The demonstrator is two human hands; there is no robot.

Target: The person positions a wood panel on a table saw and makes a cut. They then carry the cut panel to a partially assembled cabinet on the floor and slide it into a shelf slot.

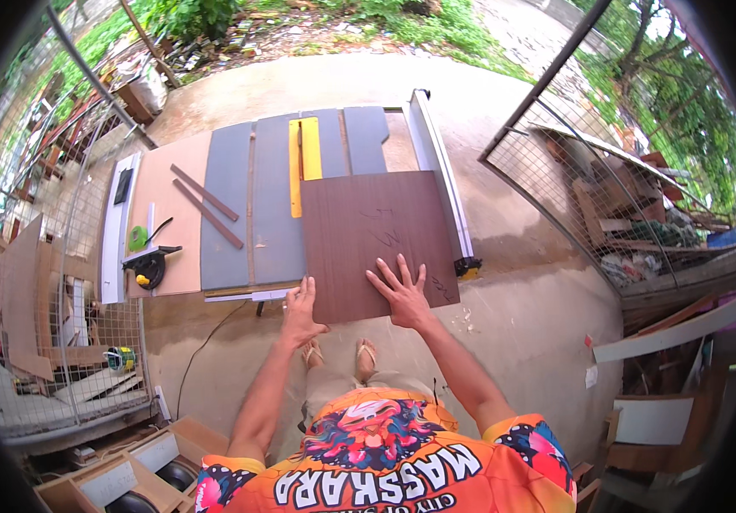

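Observation:
A dark brown square board (pixel 376 222) with handwritten marks lies on the right part of a grey saw table (pixel 227 265), against or near the long metal fence (pixel 436 171). My left hand (pixel 300 309) holds the board at its lower left corner, fingers along the side edge. My right hand (pixel 400 291) lies on the board's lower right area with fingers spread. Just beyond the board is the yellow insert plate (pixel 295 154) with a slot. Two narrow brown strips (pixel 206 205), a green tape measure (pixel 137 238) and a black angle gauge (pixel 151 270) rest toward the table's left.
Wire mesh panels with stacked wood stand left (pixel 35 316) and right (pixel 607 188). A cable (pixel 201 350) runs over the concrete floor (pixel 539 342) near my feet. Wooden boxes (pixel 120 470) are at lower left, white boards (pixel 659 333) at right, greenery beyond.

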